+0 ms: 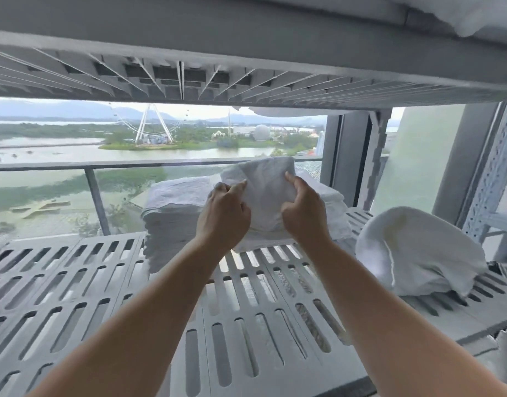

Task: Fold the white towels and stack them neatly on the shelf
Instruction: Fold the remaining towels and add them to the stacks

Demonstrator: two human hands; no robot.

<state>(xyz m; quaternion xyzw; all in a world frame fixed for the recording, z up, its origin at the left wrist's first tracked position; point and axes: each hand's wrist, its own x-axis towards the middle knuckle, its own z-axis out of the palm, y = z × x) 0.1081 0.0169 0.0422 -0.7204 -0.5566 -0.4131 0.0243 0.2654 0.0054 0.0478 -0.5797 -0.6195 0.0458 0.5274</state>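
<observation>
We've got the folded towel (263, 184) stood upright over the slotted shelf (103, 296), broad face toward us. Left hand (226, 213) and right hand (301, 213) each have a grip pinching it. Towel stack (172, 207) just left, crumpled towel (412, 247) off right, upper shelf (189, 81) close overhead.

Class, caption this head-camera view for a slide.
Left hand and right hand hold a folded towel at the shelf beside a stack.

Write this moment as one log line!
left hand: grips folded towel | right hand: grips same towel | towel stack: on slatted shelf
</observation>
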